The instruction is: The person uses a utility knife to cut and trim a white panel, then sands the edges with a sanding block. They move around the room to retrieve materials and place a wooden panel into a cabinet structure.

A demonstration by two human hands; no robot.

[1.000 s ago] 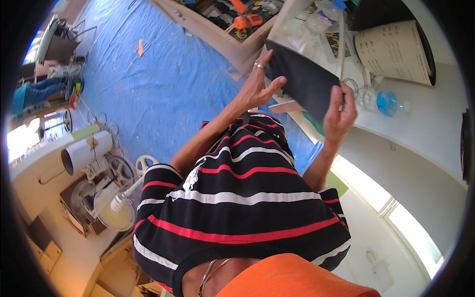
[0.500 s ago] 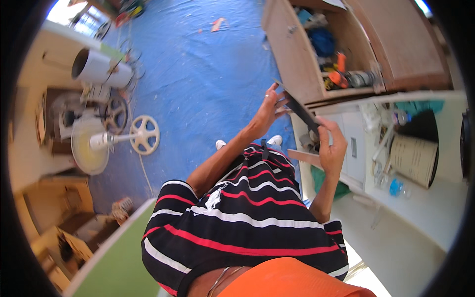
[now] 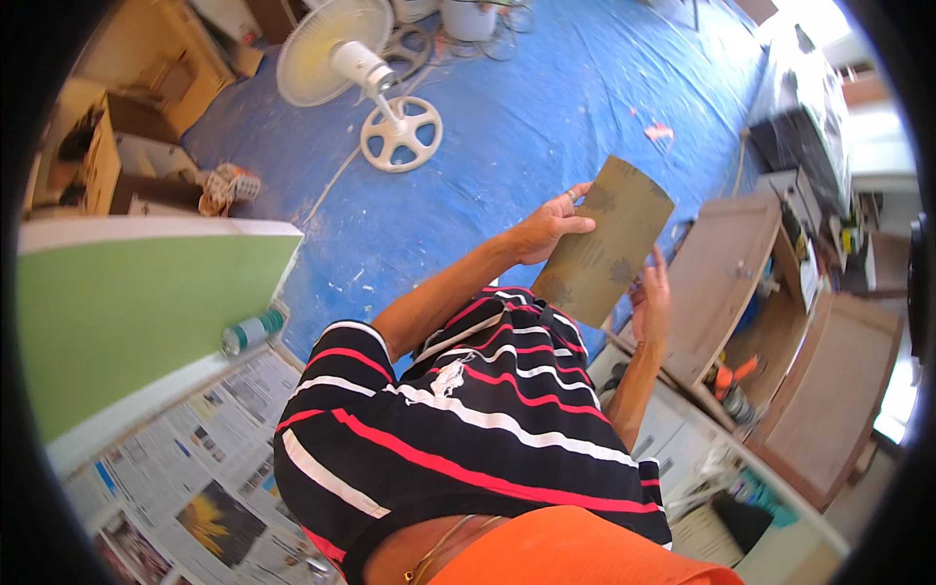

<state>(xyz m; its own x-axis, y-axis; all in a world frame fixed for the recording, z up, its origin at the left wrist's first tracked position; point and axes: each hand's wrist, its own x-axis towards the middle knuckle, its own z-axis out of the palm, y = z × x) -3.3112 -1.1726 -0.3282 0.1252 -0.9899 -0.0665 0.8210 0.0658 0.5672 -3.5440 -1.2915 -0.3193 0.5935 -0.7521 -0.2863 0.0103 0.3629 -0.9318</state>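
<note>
The person holds a brown sheet of sandpaper out in front of the striped shirt, above the blue floor cover. The left hand grips the sheet's left edge, thumb on the front and fingers curled behind it. The right hand is at the sheet's lower right edge with its fingers spread a little; I cannot tell if it is pinching the sheet or only touching it. The sheet is tilted, with one corner pointing up.

A white fan stands on the blue cover, far beyond the sheet. A wooden cupboard door hangs open just to the right of the sheet. A green board lies well to the left of the sheet, with a small can beside it and newspapers under it.
</note>
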